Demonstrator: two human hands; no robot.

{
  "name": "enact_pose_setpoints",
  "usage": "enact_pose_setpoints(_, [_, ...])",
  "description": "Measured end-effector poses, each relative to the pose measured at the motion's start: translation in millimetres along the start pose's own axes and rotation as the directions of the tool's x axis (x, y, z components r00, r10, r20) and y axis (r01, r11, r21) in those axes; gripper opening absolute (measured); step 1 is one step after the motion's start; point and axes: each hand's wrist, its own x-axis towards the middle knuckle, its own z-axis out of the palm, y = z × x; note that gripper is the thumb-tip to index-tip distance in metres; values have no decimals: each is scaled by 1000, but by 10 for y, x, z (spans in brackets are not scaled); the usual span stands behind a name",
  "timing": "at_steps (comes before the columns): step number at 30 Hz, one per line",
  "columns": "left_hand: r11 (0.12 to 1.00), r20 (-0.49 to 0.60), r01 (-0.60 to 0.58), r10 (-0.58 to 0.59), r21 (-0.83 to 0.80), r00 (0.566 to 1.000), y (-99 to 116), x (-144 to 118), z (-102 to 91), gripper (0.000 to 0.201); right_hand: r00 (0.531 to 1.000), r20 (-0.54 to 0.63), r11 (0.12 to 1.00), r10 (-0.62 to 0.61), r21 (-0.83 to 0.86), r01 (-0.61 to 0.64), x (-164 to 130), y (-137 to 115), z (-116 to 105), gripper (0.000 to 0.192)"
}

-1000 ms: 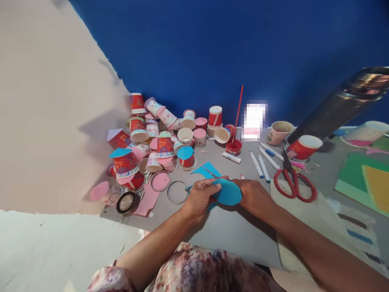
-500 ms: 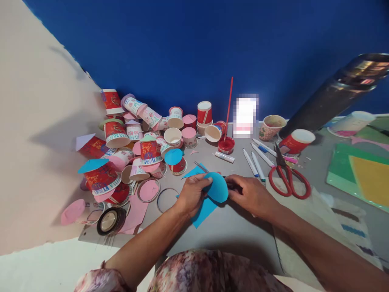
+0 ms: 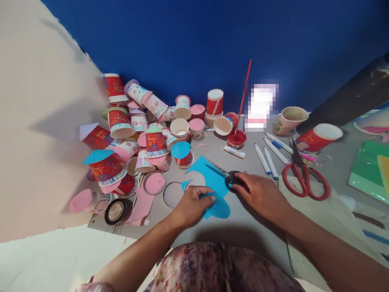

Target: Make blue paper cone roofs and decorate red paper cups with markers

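Observation:
Between thumb and fingers, my left hand (image 3: 194, 205) pinches a round blue paper disc (image 3: 219, 206), held low over the table. My right hand (image 3: 258, 188) is closed around the black handles of small scissors (image 3: 228, 177), whose blades point up and left. Beneath the blades lies a blue paper sheet (image 3: 206, 167) with a round cut-out in it. Left of that sheet sits a thin ring (image 3: 164, 194). Farther left, another ring (image 3: 144, 185) encloses pink paper.
Many decorated paper cups (image 3: 111, 167) crowd the left side. A glue tube (image 3: 234, 152), a red paint pot (image 3: 236, 140) with a brush, several markers (image 3: 262, 158) and red-handled scissors (image 3: 306, 182) lie beyond and right. A roll of black tape (image 3: 115, 211) sits near the left edge.
My left hand has lowered the blue disc toward me, and the scissors have come away from it, now plainly visible. The camera view has shifted, so the cups appear farther right.

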Motion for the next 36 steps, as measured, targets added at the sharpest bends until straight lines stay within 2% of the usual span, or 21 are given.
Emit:
enact_pose_setpoints(2, [983, -64, -128, 137, 131, 988, 78, 70, 12, 19, 1000, -20, 993, 6, -120, -8, 5, 30, 4, 31])
enact_pose_setpoints(4, [952, -72, -216, 237, 217, 969, 153, 114, 39, 20, 999, -33, 976, 8, -217, -15, 11, 63, -11, 29])
enact_pose_setpoints(6, [943, -5, -214, 223, 254, 975, 204, 134, 66, 22, 999, -43, 963, -11, -268, -1, 17, 94, -29, 26])
enact_pose_setpoints(9, [952, 120, -148, 120, 268, 986, 228, 156, 86, 22, 991, -104, 960, -79, -274, 48, 18, 126, -38, 21])
enact_pose_setpoints(12, [984, 120, -105, 88, 143, 989, 196, 222, 89, 22, 955, -261, 980, -142, -173, 98, 10, 122, -43, 20])
enact_pose_setpoints(15, [991, 62, -45, 53, -125, 997, 121, 333, 91, 28, 911, -391, 978, -130, 99, 181, 2, 80, -78, 22])
enact_pose_setpoints(18, [945, 8, 13, -11, -325, 1000, 57, 430, 87, 36, 924, -354, 921, -145, 293, 257, 1, 31, -112, 24])
enact_pose_setpoints(21, [919, -19, 19, -29, -394, 999, 39, 463, 77, 40, 943, -281, 893, -180, 354, 276, 3, 6, -93, 42])
enact_pose_setpoints(23, [908, -22, 6, -17, -418, 1000, 38, 452, 77, 39, 934, -269, 875, -235, 360, 324, 3, 4, -53, 46])
enact_pose_setpoints(25, [900, -14, -2, -5, -435, 1000, 30, 429, 87, 38, 911, -286, 847, -296, 363, 389, 3, 5, -13, 40])
enact_pose_setpoints(27, [912, 44, 12, 7, -411, 999, 15, 405, 98, 38, 898, -314, 827, -307, 379, 415, 4, 1, 5, 26])
enact_pose_setpoints(29, [928, 131, 24, 27, -371, 991, 3, 386, 100, 40, 905, -334, 833, -263, 396, 387, 10, -9, -5, 10])
enact_pose_setpoints(30, [931, 170, 20, 45, -364, 984, 0, 378, 96, 43, 915, -333, 843, -228, 402, 356, 14, -17, -18, 8])
enact_pose_setpoints(33, [916, 218, -21, 117, -400, 969, 19, 356, 77, 52, 944, -309, 880, -111, 411, 238, 27, -43, -62, 17])
enact_pose_setpoints(36, [931, 218, -15, 100, -364, 971, 70, 336, 77, 59, 958, -285, 899, -29, 412, 150, 36, -59, -83, 15])
